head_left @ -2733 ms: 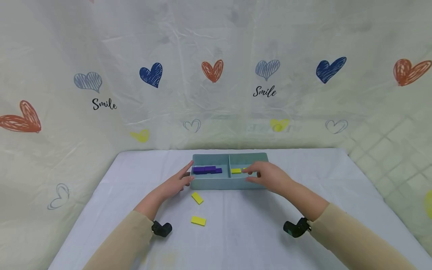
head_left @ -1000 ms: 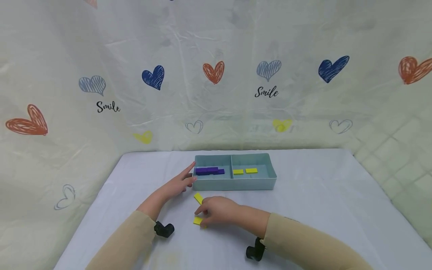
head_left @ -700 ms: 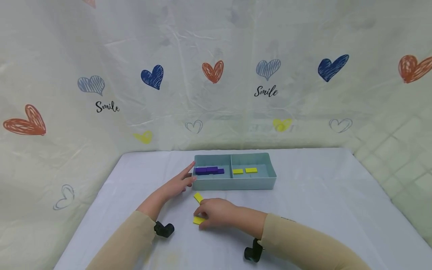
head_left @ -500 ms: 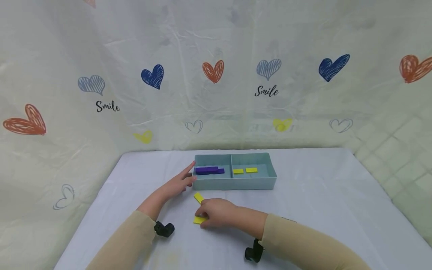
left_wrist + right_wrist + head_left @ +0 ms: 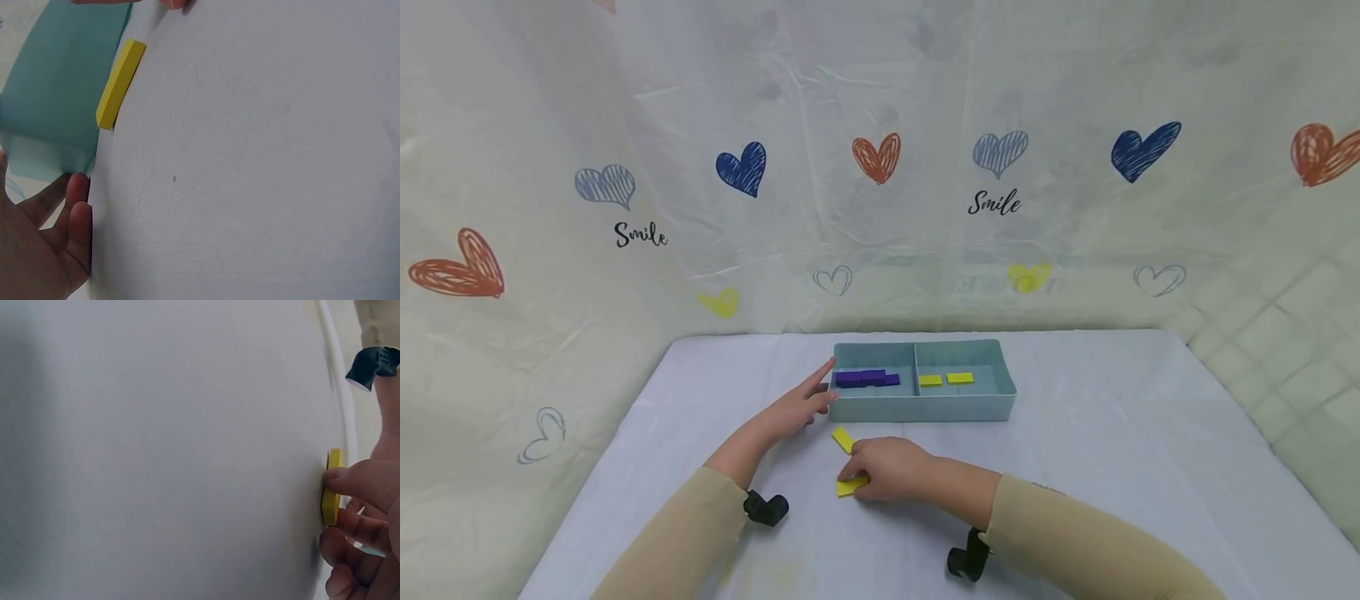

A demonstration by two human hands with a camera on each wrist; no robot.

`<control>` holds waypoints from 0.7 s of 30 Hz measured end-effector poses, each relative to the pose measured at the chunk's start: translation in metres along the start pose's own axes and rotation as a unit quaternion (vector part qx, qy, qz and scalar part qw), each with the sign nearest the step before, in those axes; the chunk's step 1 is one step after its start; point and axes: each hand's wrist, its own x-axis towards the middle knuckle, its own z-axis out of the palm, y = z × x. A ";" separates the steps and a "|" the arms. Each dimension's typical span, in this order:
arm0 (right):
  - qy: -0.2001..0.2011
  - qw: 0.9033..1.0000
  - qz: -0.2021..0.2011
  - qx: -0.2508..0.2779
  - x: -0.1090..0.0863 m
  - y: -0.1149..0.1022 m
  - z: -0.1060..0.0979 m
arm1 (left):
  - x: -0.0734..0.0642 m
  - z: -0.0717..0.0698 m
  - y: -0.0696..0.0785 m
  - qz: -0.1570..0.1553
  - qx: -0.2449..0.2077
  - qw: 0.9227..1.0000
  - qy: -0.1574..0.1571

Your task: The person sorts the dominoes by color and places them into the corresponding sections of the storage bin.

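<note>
My left hand rests its spread fingers against the left end of a pale teal two-part box. On the table in front of the box, my right hand pinches a yellow block between thumb and fingers. In the right wrist view, the thumb lies over that flat block. Another yellow block lies slanted between the hand and the box. Several purple blocks sit in the box's left compartment. The right compartment holds two yellow blocks, one near the divider and one beside it.
A white cloth covers the table. Behind it hangs a pale sheet printed with hearts. Each wrist carries a small black camera, the left one and the right one.
My right hand has come from the box's right compartment down to the table and taken hold of the nearer yellow block, which has turned slightly. My left hand keeps its place at the box.
</note>
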 end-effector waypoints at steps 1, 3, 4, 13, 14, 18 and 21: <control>0.001 1.000 0.001 0.001 0.000 0.001 0.000 | 0.000 0.000 0.000 0.003 0.000 1.000 -0.002; 0.002 1.000 0.002 0.004 -0.001 0.003 -0.001 | 0.001 0.000 -0.001 0.006 -0.002 1.000 -0.004; 0.002 1.000 0.002 0.004 -0.002 0.004 -0.002 | 0.001 0.000 -0.001 0.006 -0.002 1.000 -0.005; 0.015 1.000 0.020 0.011 -0.011 0.009 -0.014 | 0.002 0.001 -0.002 0.000 -0.005 1.000 -0.005; 0.017 0.999 0.025 0.015 -0.012 0.009 -0.016 | 0.002 0.001 -0.002 0.002 -0.005 1.000 -0.005; 0.023 0.999 0.035 0.031 -0.019 0.013 -0.026 | 0.000 0.000 -0.001 -0.001 -0.004 1.000 -0.006; 0.034 0.999 0.028 0.032 -0.026 0.018 -0.035 | 0.000 0.000 -0.001 -0.003 -0.004 1.000 -0.006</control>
